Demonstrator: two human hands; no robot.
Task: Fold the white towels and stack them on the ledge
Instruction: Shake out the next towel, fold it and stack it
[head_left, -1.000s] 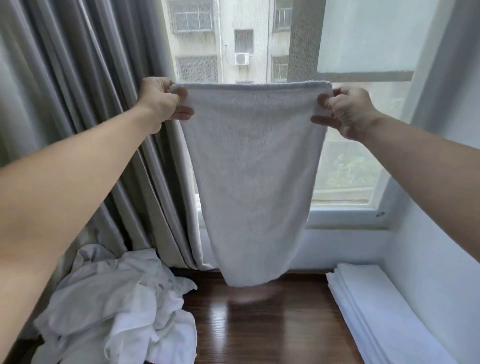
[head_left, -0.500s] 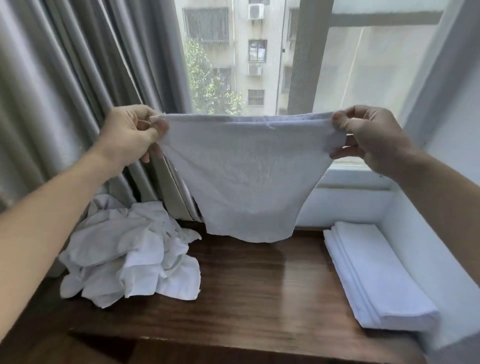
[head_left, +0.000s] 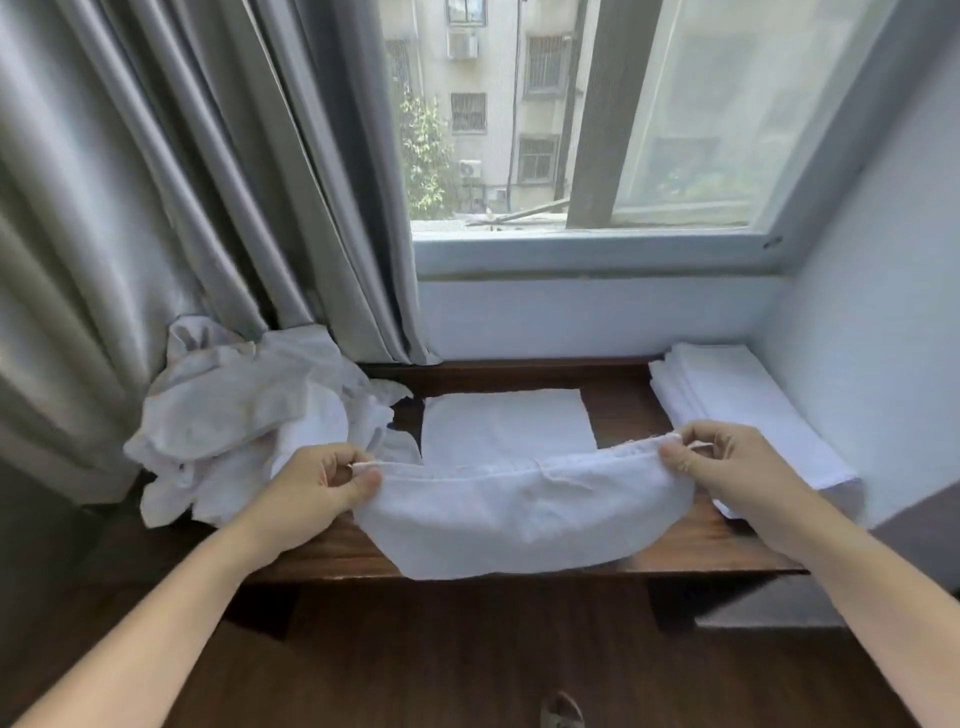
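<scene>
The white terry towel (head_left: 524, 512), held by its top hem, is partly laid on the dark wooden ledge (head_left: 613, 410). Its far part lies flat on the wood as a pale rectangle, while the near part sags in a belly betw the two hands and hangs a bit over the ledge's front edge. The long axis of the held hem runs left-right, roughly parallel to the ledge front.

Left hand (head_left: 317, 493) pinches the left corner of the hem, thumb over curled fingers, closed tight on the cloth. Right hand (head_left: 727, 467) does the same at the right corner, thumb and forefinger nipping the hem w/ the other fingers curled under. Both grips look firm, w/ nothing else in either hand.

Key relation: the flat part of the towel lies straight ahead of the hem, away from the body, so the next fold prob. means carrying the hem fwd over it. Both hands are about equally near, so it's a two-hand move. The right corner sits slightly higher and further fwd than the left, so the edges may need squaring.

Outward: a neat stack of folded white towels (head_left: 748, 410) sits on the ledge's right end against the pale wall, just beside the right hand. A crumpled heap of unfolded white towels (head_left: 239, 410) is at the left, touching the grey pleated curtain (head_left: 171, 182). Behind is the window (head_left: 587, 119) w/ buildings outside. Judging by the heap, plenty is left to fold.
</scene>
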